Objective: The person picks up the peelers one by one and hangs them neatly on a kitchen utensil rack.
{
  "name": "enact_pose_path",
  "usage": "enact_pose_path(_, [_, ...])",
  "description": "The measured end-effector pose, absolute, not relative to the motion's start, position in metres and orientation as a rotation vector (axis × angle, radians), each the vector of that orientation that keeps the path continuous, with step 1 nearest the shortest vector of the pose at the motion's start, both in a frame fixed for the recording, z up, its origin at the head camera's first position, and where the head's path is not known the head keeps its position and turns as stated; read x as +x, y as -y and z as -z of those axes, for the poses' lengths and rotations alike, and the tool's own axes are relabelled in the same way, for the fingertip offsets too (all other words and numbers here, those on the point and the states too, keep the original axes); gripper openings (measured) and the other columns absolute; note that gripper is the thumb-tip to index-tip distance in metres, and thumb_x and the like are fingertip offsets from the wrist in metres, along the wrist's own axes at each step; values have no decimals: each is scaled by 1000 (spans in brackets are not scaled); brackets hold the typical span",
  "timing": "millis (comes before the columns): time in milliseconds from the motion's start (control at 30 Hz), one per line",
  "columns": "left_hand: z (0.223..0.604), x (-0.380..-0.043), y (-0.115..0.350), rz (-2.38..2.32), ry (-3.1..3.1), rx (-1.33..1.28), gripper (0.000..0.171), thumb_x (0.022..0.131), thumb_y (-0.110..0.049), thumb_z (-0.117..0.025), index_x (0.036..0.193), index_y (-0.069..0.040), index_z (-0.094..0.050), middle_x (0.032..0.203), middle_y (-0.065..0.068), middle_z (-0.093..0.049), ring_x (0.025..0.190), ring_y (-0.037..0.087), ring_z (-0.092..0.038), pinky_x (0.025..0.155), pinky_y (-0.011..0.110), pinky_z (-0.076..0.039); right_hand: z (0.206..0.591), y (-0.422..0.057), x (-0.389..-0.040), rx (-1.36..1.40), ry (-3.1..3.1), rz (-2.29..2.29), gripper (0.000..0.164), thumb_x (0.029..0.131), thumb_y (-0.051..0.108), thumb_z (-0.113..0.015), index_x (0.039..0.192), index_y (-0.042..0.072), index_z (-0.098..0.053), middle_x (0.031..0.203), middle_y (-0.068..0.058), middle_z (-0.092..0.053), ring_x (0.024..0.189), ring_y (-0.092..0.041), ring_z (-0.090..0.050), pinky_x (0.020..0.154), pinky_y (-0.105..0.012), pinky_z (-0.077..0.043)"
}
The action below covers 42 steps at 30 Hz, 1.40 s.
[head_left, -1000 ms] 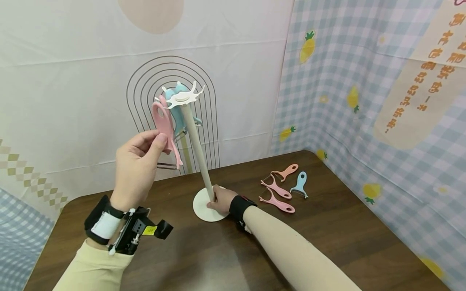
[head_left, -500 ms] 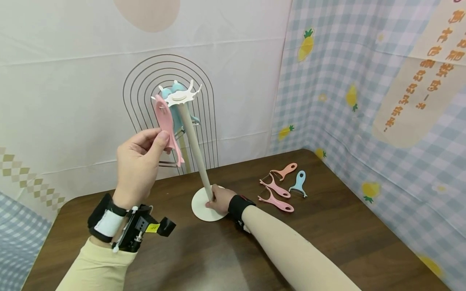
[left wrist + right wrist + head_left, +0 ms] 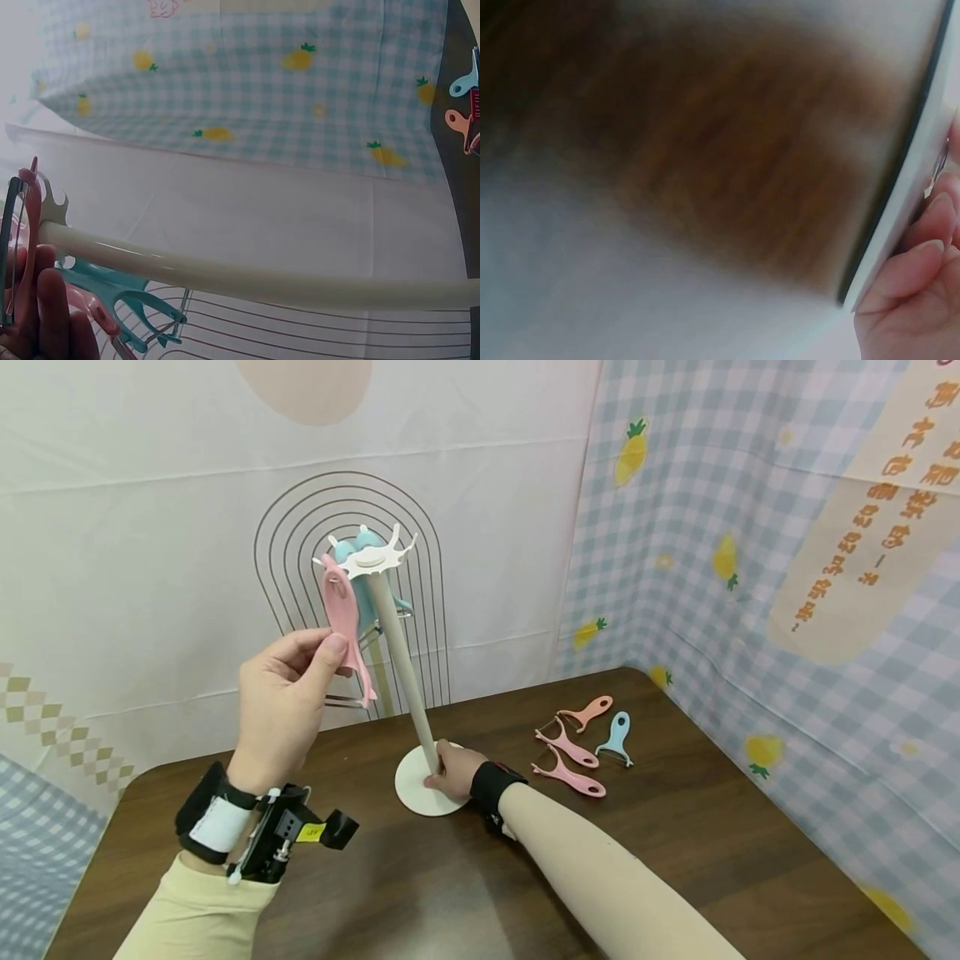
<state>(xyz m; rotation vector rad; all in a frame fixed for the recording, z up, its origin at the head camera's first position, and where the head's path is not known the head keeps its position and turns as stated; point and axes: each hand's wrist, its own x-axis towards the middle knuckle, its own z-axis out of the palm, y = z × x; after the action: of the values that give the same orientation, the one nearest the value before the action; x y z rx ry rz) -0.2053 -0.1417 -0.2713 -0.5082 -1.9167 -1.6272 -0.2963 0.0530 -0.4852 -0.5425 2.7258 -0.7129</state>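
My left hand (image 3: 281, 693) pinches a pink peeler (image 3: 342, 610) between thumb and fingers, handle end up. The hole in its handle is at a hook tip of the white stand (image 3: 401, 652); I cannot tell how far the hook passes through. Light blue peelers (image 3: 135, 296) hang on neighbouring hooks, with another pink peeler (image 3: 94, 306) beside them in the left wrist view. My right hand (image 3: 459, 772) grips the foot of the post, just above the round base (image 3: 416, 789). The right wrist view shows its fingers (image 3: 919, 262) against the base's rim.
Right of the stand, two pink peelers (image 3: 572, 778), an orange peeler (image 3: 592, 712) and a light blue peeler (image 3: 618, 735) lie on the brown table (image 3: 637, 843). A white cloth (image 3: 495, 527) hangs behind, and a checked cloth (image 3: 720, 635) at the right.
The held pink peeler has shifted slightly right and turned, bringing its handle hole to the hook tip. My right hand has stayed at the stand's foot.
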Motion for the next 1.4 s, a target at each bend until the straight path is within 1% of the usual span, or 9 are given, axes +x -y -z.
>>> enact_pose_path(200, [272, -205, 143, 1571, 1978, -482, 21, 94, -19, -65, 102, -2, -73, 83, 6, -70, 76, 21, -64, 60, 22, -49, 482, -53, -295, -537, -2717, 703, 34, 91, 37, -67, 106, 12, -49, 82, 3, -55, 71, -12, -54, 64, -26, -43])
enact_pose_path(367, [272, -204, 143, 1519, 2026, -455, 22, 93, -22, -65, 101, -3, -74, 83, 4, -71, 75, 18, -63, 64, 23, -50, 479, -53, -293, -524, -2714, 702, 34, 91, 37, -67, 106, 12, -49, 82, 3, -54, 72, -12, -53, 65, -26, -43])
enact_pose_path(567, [272, -205, 143, 1510, 2038, -468, 21, 93, -20, -66, 102, -3, -74, 85, 4, -72, 76, 17, -64, 67, 21, -51, 477, -53, -291, -532, -2713, 707, 34, 91, 35, -67, 108, 11, -50, 83, 2, -55, 73, -13, -54, 66, -26, -43])
enact_pose_path(767, [273, -203, 142, 1469, 2045, -460, 20, 93, -22, -67, 101, -6, -75, 87, 3, -73, 76, 17, -63, 62, 21, -47, 481, -52, -294, -542, -2727, 681, 34, 91, 37, -66, 106, 12, -49, 83, 3, -54, 72, -12, -53, 66, -25, -42])
enact_pose_path(867, [275, -202, 142, 1445, 2042, -458, 19, 92, -22, -67, 101, -8, -76, 89, 4, -73, 76, 16, -63, 63, 21, -46, 480, -53, -294, -545, -2727, 685, 33, 91, 37, -67, 104, 12, -49, 82, 3, -54, 72, -11, -53, 66, -25, -42])
enact_pose_path(1067, [281, -203, 144, 1435, 2005, -448, 20, 94, -19, -65, 104, -5, -74, 88, 7, -70, 73, 16, -59, 61, 20, -44, 478, -53, -293, -541, -2716, 690, 34, 91, 37, -67, 105, 12, -49, 82, 3, -54, 72, -12, -53, 66, -25, -42])
enact_pose_path(1200, [288, -204, 147, 1444, 1975, -427, 20, 94, -17, -64, 107, -4, -73, 91, 10, -70, 74, 18, -59, 62, 20, -45, 477, -52, -293, -545, -2718, 686, 33, 91, 37, -67, 105, 12, -49, 82, 3, -54, 72, -12, -53, 65, -25, -41])
enact_pose_path(1333, [291, -204, 151, 1439, 1965, -407, 20, 94, -17, -65, 108, -6, -73, 94, 8, -71, 77, 18, -61, 63, 19, -44, 482, -53, -296, -553, -2718, 703, 34, 91, 37, -67, 105, 12, -49, 82, 3, -54, 72, -12, -53, 65, -25, -42])
enact_pose_path(1400, [291, -203, 152, 1430, 1970, -401, 20, 94, -19, -65, 107, -7, -73, 94, 7, -71, 74, 16, -59, 61, 19, -43, 486, -53, -299, -557, -2721, 708, 35, 91, 38, -67, 105, 12, -49, 82, 3, -54, 71, -12, -53, 65, -25, -43])
